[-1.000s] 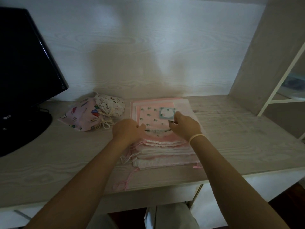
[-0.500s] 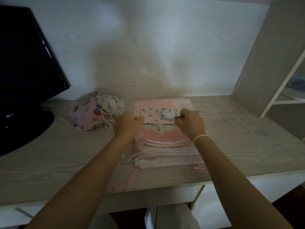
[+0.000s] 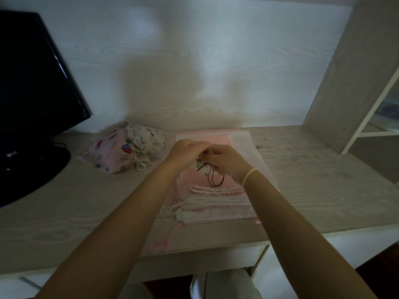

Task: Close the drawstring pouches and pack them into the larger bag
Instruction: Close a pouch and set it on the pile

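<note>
Above a stack of flat pink and white pouches [image 3: 212, 196], my left hand [image 3: 186, 152] and my right hand [image 3: 228, 161] meet and hold a small pale printed pouch [image 3: 199, 167], mostly hidden by my fingers. Its dark drawstring [image 3: 216, 180] hangs in loops below my right hand. Two closed pouches lie to the left: a pink printed pouch [image 3: 110, 153] and a white printed pouch [image 3: 146, 138] leaning on it, both with cream cords tied.
A black monitor [image 3: 32, 83] on its round base [image 3: 32, 173] fills the left side. The pale wood desk [image 3: 313, 180] ends at a back wall and a right side panel [image 3: 349, 67]. Loose pink cords [image 3: 164, 244] trail to the front edge.
My hands were apart, pulling the dark drawstring sideways over the small pouch on the stack. Now they have come together and lifted the gathered pouch, with the cord hanging loose.
</note>
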`<state>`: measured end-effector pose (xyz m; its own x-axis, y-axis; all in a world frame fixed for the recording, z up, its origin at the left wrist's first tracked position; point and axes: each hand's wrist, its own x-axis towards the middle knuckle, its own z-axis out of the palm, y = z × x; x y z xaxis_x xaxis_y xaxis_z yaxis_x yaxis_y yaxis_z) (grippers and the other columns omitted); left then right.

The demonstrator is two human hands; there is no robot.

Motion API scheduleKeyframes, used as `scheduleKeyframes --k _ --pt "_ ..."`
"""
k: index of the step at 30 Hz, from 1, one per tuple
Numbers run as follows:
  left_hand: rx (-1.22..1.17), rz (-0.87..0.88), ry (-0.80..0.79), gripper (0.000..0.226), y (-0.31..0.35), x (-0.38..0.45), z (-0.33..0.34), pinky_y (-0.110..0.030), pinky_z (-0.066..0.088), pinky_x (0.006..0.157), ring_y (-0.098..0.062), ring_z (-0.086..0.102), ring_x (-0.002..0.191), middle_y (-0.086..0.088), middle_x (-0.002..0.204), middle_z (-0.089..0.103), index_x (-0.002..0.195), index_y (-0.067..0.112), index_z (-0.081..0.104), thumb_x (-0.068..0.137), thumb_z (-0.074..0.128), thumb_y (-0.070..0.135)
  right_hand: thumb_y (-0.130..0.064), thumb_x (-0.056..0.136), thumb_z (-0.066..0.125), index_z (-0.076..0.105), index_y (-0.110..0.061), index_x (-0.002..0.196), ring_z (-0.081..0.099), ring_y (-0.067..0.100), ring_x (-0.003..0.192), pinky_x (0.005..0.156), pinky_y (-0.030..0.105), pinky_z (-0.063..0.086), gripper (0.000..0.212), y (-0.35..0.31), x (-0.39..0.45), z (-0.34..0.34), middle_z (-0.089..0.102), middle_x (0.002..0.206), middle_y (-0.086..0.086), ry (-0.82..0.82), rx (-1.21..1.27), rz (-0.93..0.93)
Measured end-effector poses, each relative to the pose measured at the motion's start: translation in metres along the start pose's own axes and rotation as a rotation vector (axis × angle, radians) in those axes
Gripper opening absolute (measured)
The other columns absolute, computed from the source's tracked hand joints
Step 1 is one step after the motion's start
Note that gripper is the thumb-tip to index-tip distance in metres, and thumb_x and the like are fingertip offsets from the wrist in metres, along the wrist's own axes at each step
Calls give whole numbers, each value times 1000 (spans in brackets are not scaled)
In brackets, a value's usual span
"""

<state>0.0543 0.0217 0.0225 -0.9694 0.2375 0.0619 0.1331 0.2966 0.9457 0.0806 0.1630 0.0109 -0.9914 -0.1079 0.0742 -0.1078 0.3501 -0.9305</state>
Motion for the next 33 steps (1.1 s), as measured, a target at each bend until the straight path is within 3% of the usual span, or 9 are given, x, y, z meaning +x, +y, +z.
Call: scheduleKeyframes --k 3,6,11,14,17,20,24,29,33 --pt "21 -35 37 29 -3 4 1 -27 49 68 -14 67 86 3 98 69 102 17 66 92 55 43 -22 93 62 57 2 80 33 12 42 40 21 25 28 2 4 -3 41 54 4 -29 39 94" --pt "5 -135 -20 38 -11 6 0 -37 56 65 -23 69 86 -3 104 62 115 16 49 95 47 49 -27 92 62 58 -4 79 33 13 43 40 22 24 27 2 5 -7 45 56 4 -69 93 137" --pt "-53 -242 -33 28 -26 6 2 -51 59 78 -32 67 80 -14 101 67 109 10 54 97 41 31 -25 96 55 56 -12 79 31 10 43 42 23 17 21 4 16 -17 47 61 0 -76 491 268" --pt "-49 -280 -56 24 -30 5 2 -45 59 80 -29 70 74 -12 90 74 95 4 69 87 52 20 -17 96 53 60 -10 99 32 8 39 38 19 21 10 6 24 -20 64 86 5 128 675 253" --pt "92 -190 -123 14 -36 3 0 -30 60 72 -18 72 75 -6 86 75 89 8 76 83 70 19 -10 93 56 52 -15 122 29 9 45 40 21 23 30 11 24 -22 65 111 10 256 643 215" --pt "145 -152 -156 15 -42 4 -2 -33 60 80 -18 73 79 -5 85 76 90 10 78 78 80 19 -11 92 58 54 -5 123 31 10 45 40 21 24 31 11 19 -24 62 103 15 225 358 227" --pt "184 -148 -142 18 -43 5 1 -29 59 76 -16 73 76 -2 80 76 84 14 78 72 86 24 -17 91 59 63 1 90 35 15 48 43 23 29 19 7 14 -31 59 78 12 129 -186 213" --pt "271 -159 -67 22 -44 5 6 -26 56 69 -15 71 72 -2 77 75 81 9 78 73 85 28 -51 87 58 61 -6 70 54 21 66 63 30 45 48 3 12 -35 56 69 6 -143 -1070 172" --pt "255 -146 19 17 -47 6 10 -25 53 65 -15 69 73 -2 81 74 86 10 78 77 81 25 -67 76 63 69 -14 71 63 17 76 84 35 53 53 -1 5 -33 70 76 0 -288 -1166 305"
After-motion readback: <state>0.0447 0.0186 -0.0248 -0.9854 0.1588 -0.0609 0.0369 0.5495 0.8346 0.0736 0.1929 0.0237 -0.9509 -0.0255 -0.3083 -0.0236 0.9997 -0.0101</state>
